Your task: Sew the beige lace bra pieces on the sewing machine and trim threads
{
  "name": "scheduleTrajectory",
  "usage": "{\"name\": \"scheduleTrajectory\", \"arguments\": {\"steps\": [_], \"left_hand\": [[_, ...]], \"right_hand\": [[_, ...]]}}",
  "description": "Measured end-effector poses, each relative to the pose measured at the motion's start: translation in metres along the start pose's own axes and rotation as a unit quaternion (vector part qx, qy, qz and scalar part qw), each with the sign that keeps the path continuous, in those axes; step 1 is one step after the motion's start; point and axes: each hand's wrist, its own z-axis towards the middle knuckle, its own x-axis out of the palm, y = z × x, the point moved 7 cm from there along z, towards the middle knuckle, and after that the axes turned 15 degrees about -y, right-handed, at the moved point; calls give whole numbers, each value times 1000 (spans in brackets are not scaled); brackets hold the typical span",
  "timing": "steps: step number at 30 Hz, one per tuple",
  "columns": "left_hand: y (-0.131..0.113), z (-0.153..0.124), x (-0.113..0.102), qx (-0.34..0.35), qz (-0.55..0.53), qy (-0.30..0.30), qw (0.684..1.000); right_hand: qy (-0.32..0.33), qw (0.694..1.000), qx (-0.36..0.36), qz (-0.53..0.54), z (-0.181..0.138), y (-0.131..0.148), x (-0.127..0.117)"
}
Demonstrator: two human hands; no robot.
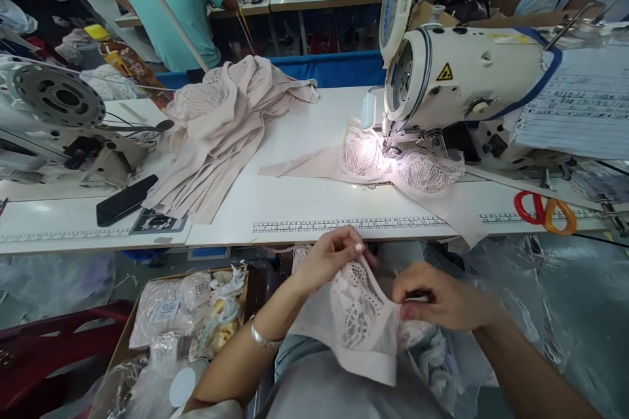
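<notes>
A pale pink lace bra (358,314) hangs over my lap, in front of the table edge. My left hand (334,258) pinches its upper edge, thumb against fingers. At the bra's right side, the curled fingers of my right hand (437,298) grip its edge. Another pale pink lace bra (422,173) lies on the table under the lit needle area of a white sewing machine (472,72), one wing spread left and the other drooping over the front edge. More pale lace fabric sits below my right hand, partly hidden.
A pile of pink bra pieces (221,124) lies left on the white table (304,203). Red-and-orange scissors (545,211), a black phone-like object (126,201) and a bottle (130,65) are around. A box of bagged pieces (167,314) stands lower left. A person in teal (167,13) works beyond.
</notes>
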Motion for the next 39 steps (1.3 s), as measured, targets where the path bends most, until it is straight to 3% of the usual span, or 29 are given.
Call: {"name": "scheduleTrajectory", "arguments": {"steps": [1,3,5,7,11,14,16,19,22,23,25,27,29,32,39], "left_hand": [[-19,-5,-2,110,84,-31,990],[-48,-25,3,293,226,-74,926],[-53,-45,17,375,303,-48,875],[-40,-59,32,395,341,3,853],[-11,-57,40,387,382,-2,839],[-3,-44,32,331,349,-20,876],[-3,-36,24,287,325,-33,901],[-4,-34,16,257,308,-54,915],[-1,-34,12,228,296,-57,926],[0,-33,10,215,288,-55,932],[1,-31,7,191,267,-56,943],[-1,-28,2,171,238,-64,954],[-3,-24,-6,154,202,-74,964],[-4,-22,-20,136,152,-99,974],[-4,-28,-41,158,170,-168,958]], "right_hand": [[-23,999,11,22,-5,0,-4],[-81,996,27,30,-14,-2,-12],[-140,990,31,-9,-20,-3,-16],[-195,977,17,-81,-22,-2,-15],[-241,953,-43,-179,-17,5,-1],[-255,935,-100,-225,-16,7,4],[-286,907,-131,-280,-20,5,-1],[-308,870,-149,-354,-26,-2,-10],[-301,854,-164,-392,-28,-7,-13],[-293,857,-165,-389,-27,-8,-13],[-258,896,-143,-331,-24,-11,-13],[-194,953,-78,-221,-21,-20,-13],[-133,984,0,-116,-23,-28,-14],[-117,991,58,-40,-31,-33,-28],[-261,954,66,-129,-39,-28,-58]]}}
